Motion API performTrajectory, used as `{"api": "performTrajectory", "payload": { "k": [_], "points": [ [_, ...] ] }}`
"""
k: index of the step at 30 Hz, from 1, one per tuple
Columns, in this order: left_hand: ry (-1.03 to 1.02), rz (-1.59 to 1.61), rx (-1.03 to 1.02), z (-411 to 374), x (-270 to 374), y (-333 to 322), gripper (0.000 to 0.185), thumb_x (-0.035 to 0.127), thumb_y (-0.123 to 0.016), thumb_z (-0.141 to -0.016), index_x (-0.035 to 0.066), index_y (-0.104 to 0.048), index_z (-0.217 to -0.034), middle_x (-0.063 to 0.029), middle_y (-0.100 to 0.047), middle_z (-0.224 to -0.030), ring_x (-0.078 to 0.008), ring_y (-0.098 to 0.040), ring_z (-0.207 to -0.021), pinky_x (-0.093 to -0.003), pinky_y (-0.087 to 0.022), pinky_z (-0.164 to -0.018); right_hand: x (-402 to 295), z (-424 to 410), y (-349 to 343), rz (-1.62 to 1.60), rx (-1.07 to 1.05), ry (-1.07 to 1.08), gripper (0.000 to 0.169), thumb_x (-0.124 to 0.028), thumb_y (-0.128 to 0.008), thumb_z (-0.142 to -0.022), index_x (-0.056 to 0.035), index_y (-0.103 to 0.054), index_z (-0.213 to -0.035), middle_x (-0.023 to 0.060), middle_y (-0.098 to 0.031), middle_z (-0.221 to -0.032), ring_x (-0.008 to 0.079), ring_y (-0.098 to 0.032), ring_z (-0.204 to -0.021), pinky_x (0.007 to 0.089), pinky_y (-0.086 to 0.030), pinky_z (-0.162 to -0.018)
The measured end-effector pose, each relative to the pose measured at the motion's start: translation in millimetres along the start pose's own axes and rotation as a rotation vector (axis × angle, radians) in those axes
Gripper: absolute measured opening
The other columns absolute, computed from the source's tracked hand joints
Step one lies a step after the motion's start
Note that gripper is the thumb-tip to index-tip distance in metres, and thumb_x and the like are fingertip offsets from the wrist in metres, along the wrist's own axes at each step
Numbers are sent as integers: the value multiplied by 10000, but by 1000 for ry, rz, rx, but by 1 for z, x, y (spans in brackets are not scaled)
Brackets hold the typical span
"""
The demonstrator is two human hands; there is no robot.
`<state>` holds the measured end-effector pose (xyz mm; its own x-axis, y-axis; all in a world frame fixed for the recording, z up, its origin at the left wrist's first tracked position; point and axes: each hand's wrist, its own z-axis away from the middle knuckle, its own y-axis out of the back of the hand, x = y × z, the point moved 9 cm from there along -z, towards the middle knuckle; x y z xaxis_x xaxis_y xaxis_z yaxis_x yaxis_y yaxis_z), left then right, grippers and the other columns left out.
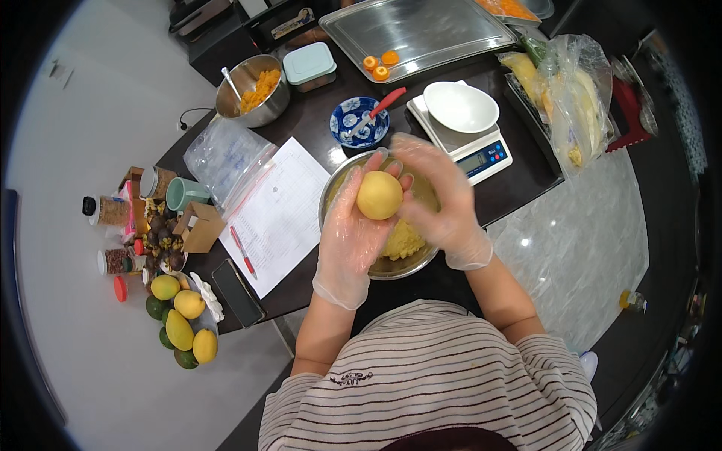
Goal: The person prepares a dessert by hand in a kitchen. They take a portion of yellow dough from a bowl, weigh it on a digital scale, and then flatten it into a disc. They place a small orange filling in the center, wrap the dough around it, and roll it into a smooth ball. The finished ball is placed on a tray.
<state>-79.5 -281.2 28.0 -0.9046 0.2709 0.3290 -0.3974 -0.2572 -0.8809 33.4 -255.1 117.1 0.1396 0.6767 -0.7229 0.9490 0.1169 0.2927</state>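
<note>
Both hands wear clear plastic gloves. On the palm and fingers of my left hand (352,231) rests a smooth yellow ball of dough or paste (379,195), with the fingers curved up around it. My right hand (437,197) is just to the right of the ball, slightly blurred, its fingers apart and holding nothing; whether it touches the ball I cannot tell. Below both hands stands a steel bowl (403,276) with a crumbly yellow mass (403,241) in it. The hands hide much of the bowl's inside.
A digital scale (482,160) bears a white bowl (462,107). Behind are a blue patterned bowl (345,127) with a red-handled knife (388,101), a steel tray (428,34) with orange pieces, and a steel bowl (225,104) of orange mash. Left lie papers (282,225), a phone (238,293) and fruit (180,330).
</note>
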Motion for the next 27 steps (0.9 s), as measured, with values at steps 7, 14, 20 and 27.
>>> {"api": "performTrajectory", "payload": {
  "k": [7,14,20,27],
  "points": [
    [-10,-53,-12,15,-5,-10,497,410,-324,-1041,27,-457,-1328,-145,-525,-1305,-278,-513,-1221,-412,-394,-1050,6,-1,-23,-72,-159,-160,437,-250,-747,-754,-59,-646,-1134,135,-651,-1167,312,-576,-1180,432,-425,-1019],
    [-88,-67,-76,14,-9,-13,530,426,-308,-1038,40,-392,-1390,-136,-454,-1390,-259,-424,-1307,-427,-325,-1095,30,13,-46,-34,-309,-85,387,-267,-418,-958,-123,-595,-1270,101,-590,-1305,342,-491,-1279,578,-223,-1113],
    [59,36,-194,16,-17,-13,592,445,-285,-1046,0,-310,-1436,-136,-389,-1448,-249,-380,-1340,-415,-287,-1108,31,5,-41,203,-388,-222,432,-297,-352,-979,-132,-572,-1312,104,-540,-1374,333,-407,-1349,638,-150,-1111],
    [-35,-36,-106,13,-14,-6,507,357,-329,-1050,15,-363,-1422,-136,-445,-1397,-228,-455,-1284,-400,-393,-1054,62,4,-45,-516,-149,-789,408,-348,-431,-977,-121,-615,-1262,112,-599,-1284,347,-505,-1244,562,-299,-1072]
  ]
}}
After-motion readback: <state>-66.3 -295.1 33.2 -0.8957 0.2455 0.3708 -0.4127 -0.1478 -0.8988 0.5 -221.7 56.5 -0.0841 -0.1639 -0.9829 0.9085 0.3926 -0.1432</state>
